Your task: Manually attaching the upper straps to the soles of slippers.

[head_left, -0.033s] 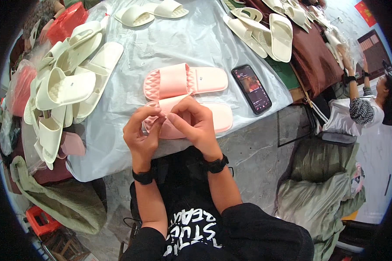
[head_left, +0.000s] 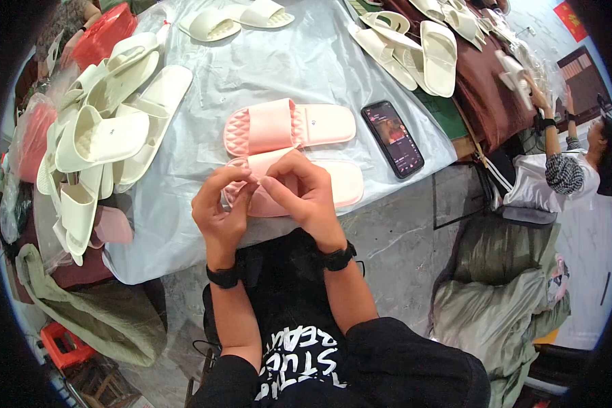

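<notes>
Your left hand (head_left: 217, 207) and right hand (head_left: 307, 197) are brought together, fingertips near meeting, thumbs and index fingers curled in as if pinching. Can't tell whether either has anything between the tips; if so, it's too small to make out. Neither is wrapped around a slipper.

Near pink slipper (head_left: 343, 182): right under your fingers, strap side up, mostly hidden by them at the strap, sole end showing past your right hand. Can't tell if your fingers touch it.

Far pink slipper (head_left: 330, 124): just beyond your fingers, beside the near one, strap up, flat on the plastic sheet (head_left: 306, 68). No hand on it.

Progress, my read: the pink two are laid out side by side, pointing the same way, so that much looks done. Whatever the fingertips are at looks mid-way, not finished. Can't tell if the far one has been dealt with.

Around: pile of cream slippers (head_left: 102, 139) well left of your fingers, another pink slipper (head_left: 115, 224) low in it; two cream slippers (head_left: 211, 26) far beyond your fingers; more cream slippers (head_left: 438, 58) beyond and right. No hand of yours on any of these. Phone (head_left: 393, 139) right of your fingers, screen lit, clear of both hands.
</notes>
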Tool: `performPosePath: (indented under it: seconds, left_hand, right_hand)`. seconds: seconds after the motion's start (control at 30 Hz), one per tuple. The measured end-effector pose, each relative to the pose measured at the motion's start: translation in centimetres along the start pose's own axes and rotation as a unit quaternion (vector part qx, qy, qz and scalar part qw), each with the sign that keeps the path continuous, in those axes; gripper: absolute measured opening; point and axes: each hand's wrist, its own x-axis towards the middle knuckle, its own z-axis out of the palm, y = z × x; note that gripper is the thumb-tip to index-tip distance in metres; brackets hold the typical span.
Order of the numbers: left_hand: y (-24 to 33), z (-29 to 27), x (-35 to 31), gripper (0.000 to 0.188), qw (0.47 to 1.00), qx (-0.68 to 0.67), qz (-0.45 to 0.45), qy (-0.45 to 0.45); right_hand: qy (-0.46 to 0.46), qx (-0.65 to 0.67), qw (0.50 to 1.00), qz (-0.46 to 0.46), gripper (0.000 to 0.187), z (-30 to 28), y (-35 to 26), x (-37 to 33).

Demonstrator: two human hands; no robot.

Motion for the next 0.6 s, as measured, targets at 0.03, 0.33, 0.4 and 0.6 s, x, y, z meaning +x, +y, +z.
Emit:
performPosePath:
  seconds: [0.03, 0.33, 0.4, 0.6]
  left_hand:
    - [0.0, 0.0, 0.0, 0.033, 1.0, -0.009, -0.006, 0.005]
    - [-0.8, -0.6, -0.3, 0.035, 1.0, -0.009, 0.011, -0.028]
    - [-1.0, -0.7, -0.4, 0.035, 1.0, -0.004, 0.01, -0.027]
    - [-1.0, -0.7, -0.5, 0.035, 1.0, 0.0, 0.003, -0.025]
  right_hand:
    - [0.0, 0.0, 1.0, 0.0, 0.01, 0.0, -0.1, 0.0]
    - [-0.003, -0.002, 1.0, 0.005, 0.011, 0.0, -0.2, 0.0]
    - [0.009, 0.001, 1.0, 0.013, 0.011, 0.3, -0.6, 0.0]
    - [-0.005, 0.008, 1.0, 0.016, 0.011, -0.3, -0.1, -0.1]
